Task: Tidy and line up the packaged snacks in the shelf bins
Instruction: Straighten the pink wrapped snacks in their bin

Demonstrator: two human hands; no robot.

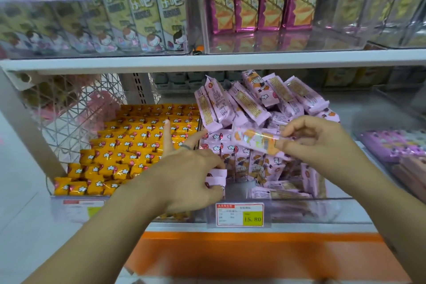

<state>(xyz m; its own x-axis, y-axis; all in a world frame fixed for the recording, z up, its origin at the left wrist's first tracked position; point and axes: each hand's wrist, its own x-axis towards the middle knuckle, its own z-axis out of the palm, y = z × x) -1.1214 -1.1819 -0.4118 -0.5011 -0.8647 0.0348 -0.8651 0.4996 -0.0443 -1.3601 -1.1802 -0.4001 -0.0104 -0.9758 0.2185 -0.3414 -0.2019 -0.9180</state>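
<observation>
A clear shelf bin holds pink snack packets. Some stand in rows at the front left; many lie in a loose heap at the back. My right hand pinches one pink and orange packet by its end and holds it level above the rows. My left hand is at the bin's front left corner, its thumb and lower fingers curled round a small stack of pink packets, while two fingers stick out straight over the neighbouring bin. That bin to the left holds orange packets in tidy rows.
A price tag hangs on the pink bin's front. The upper shelf carries upright grey and magenta boxes behind clear fronts. A wire basket stands at the left, purple packets at the right. An orange ledge runs below.
</observation>
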